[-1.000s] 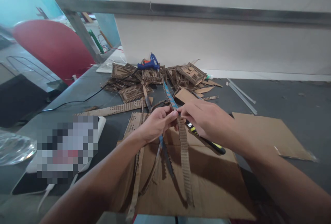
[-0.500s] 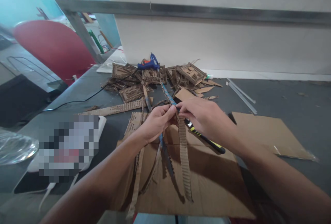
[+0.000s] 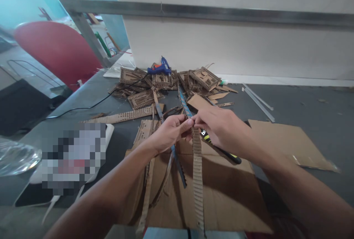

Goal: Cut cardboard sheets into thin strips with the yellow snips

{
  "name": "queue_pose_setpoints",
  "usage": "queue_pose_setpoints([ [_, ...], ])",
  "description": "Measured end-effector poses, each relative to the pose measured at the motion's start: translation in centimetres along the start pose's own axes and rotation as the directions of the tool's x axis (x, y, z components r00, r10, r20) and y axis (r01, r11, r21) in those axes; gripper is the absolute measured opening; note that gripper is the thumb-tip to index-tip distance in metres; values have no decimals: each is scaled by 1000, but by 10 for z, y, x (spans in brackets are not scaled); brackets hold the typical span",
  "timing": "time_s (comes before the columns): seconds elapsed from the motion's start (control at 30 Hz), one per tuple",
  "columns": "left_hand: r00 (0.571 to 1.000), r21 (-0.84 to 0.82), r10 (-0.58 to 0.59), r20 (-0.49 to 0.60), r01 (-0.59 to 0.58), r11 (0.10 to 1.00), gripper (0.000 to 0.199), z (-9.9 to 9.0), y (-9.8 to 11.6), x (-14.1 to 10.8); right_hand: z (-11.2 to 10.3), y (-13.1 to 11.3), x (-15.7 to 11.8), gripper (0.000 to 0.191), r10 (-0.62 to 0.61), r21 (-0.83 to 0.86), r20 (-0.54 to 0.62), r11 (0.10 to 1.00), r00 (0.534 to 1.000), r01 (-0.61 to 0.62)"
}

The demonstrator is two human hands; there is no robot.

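Note:
A long cardboard strip (image 3: 197, 172), its ridged corrugation bared below and a blue printed face above, runs between my fingers. My left hand (image 3: 174, 130) pinches it from the left, thumb on top. From the right, my right hand (image 3: 214, 123) grips the same strip with closed fingertips, close against the left thumb. Beneath them lies a large brown cardboard sheet (image 3: 226, 202). A black and yellow utility knife (image 3: 221, 151) rests on it under my right hand, partly hidden. Other loose cardboard strips (image 3: 149, 191) hang and curl left of the hands.
A blue glue gun (image 3: 160, 68) tops a pile of small cardboard panels (image 3: 138, 97) at the back. White glue sticks (image 3: 258, 102) and a flat cardboard piece (image 3: 287, 141) lie right. At left are a blurred-out device (image 3: 103, 147), a clear plastic item (image 3: 19, 156) and a red chair (image 3: 55, 47).
Both hands have shifted slightly right, still gripping the strip. Its ridged lower end now reaches further down, and the blue upper part has swung right.

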State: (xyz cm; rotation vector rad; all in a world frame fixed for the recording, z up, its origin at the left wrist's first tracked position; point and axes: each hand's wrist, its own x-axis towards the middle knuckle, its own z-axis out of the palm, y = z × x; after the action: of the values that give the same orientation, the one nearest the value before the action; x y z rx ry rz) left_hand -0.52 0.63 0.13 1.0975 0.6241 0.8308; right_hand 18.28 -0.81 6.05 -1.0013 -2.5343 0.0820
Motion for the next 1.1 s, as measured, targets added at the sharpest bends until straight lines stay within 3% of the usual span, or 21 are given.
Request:
queue_pose_setpoints([
  [0.23,999,55,-8,44,5,998,47,-3,0,-1,-5,4,0,11,64,45,-9,997,998,-63],
  [0.33,999,23,3,38,-4,1000,44,-2,2,-2,-5,8,2,2,32,92,-22,995,999,-29],
  [0.47,999,-51,4,42,-2,999,41,-1,2,-1,-5,8,4,5,-14,123,-51,992,999,21],
  [0.63,999,-155,42,-13,-44,987,38,-1,-1,2,-2,0,5,14,39,32,-50,999,998,-37],
  [0.77,995,-177,84,-53,-92,980,33,1,-1,3,0,-3,4,15,2,-60,-25,998,1000,-3],
  [0.93,997,-207,78,-29,-82,975,32,4,1,2,2,-3,2,17,-38,-123,-35,992,999,34],
  [1.1,998,-170,33,44,-25,985,37,3,3,-1,1,0,-1,17,-13,-55,-21,998,1000,12],
])
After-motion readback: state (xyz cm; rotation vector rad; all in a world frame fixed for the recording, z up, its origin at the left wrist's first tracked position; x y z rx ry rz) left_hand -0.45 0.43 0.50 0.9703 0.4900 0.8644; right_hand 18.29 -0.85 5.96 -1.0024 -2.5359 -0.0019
